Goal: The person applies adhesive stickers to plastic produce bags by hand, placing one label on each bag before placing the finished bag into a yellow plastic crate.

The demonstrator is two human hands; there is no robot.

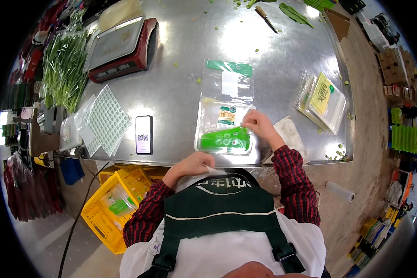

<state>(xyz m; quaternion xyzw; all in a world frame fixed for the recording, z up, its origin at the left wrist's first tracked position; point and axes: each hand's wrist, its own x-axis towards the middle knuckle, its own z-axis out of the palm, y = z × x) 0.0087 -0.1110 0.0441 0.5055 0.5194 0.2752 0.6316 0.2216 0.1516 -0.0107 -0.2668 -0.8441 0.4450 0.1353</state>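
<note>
Clear plastic bags with green printed bands [226,139] lie flat on the steel table in front of me, one set above another. My right hand [259,124] is at the upper right of the lower bag, thumb and fingertips pinched on its edge by the green band. My left hand [196,164] is near the table's front edge, just above the dark green apron [219,205]. Its fingers are closed on a thin whitish sheet [213,171], partly hidden by the hand and apron. A white cloth [290,133] lies to the right of my right hand.
A red scale [120,48], bagged green vegetables [62,69], sticker sheets [107,120] and a phone [144,135] are at left. Stacked printed bags [325,95] lie right. A wooden-handled knife [266,19] and leaf [294,14] lie at the far side. A yellow crate [100,222] stands below left.
</note>
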